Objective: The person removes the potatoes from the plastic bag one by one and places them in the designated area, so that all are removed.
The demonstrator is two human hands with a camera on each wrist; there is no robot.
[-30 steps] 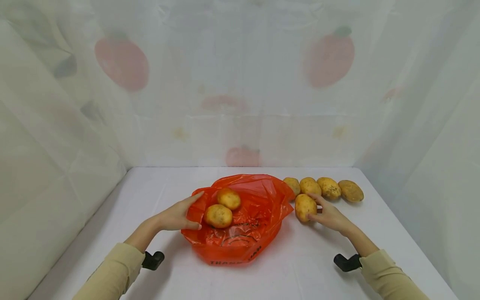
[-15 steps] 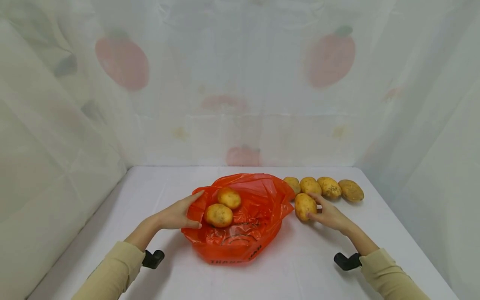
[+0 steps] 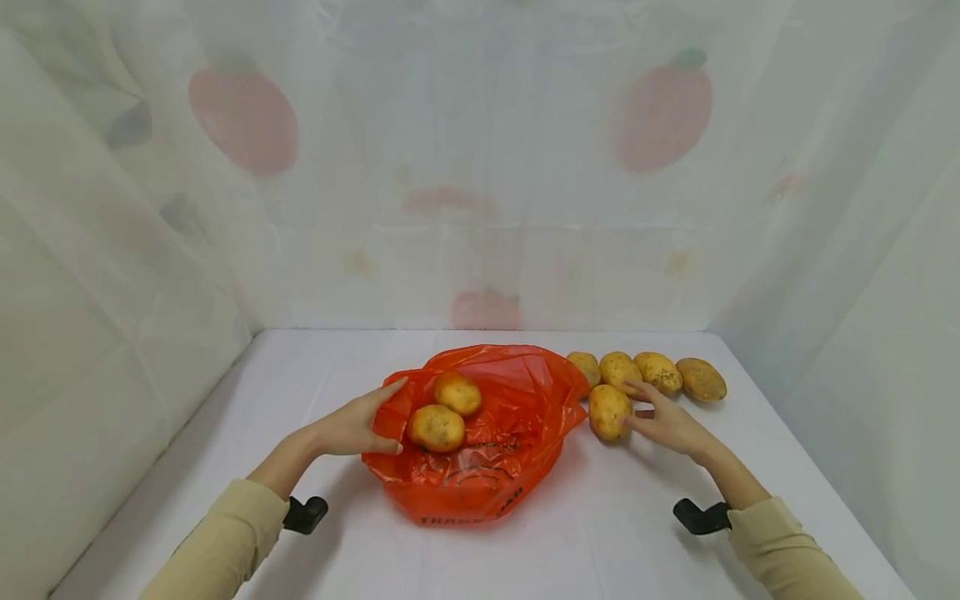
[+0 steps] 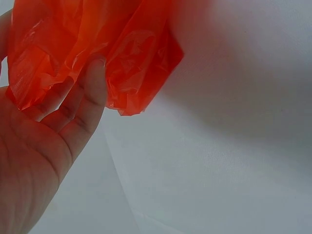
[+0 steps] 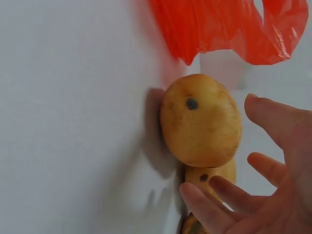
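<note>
A red plastic bag lies with its mouth towards me, and two potatoes rest inside it. My left hand holds the bag's left side, thumb and index finger spread along the rim; in the left wrist view several fingers bend against the red film. To the bag's right, a single potato sits on the white cloth, shown large in the right wrist view. Beside it is my right hand, fingers parted and holding nothing, with a narrow gap between thumb and potato in the right wrist view.
Behind the single potato, a row of several potatoes runs along the back right of the white table. The leftmost one is partly covered by the bag's edge. White curtains printed with fruit enclose the back and sides.
My right hand has loosened its fingers from the single potato and drawn slightly right. That potato stays in place. The left hand and bag look the same.
</note>
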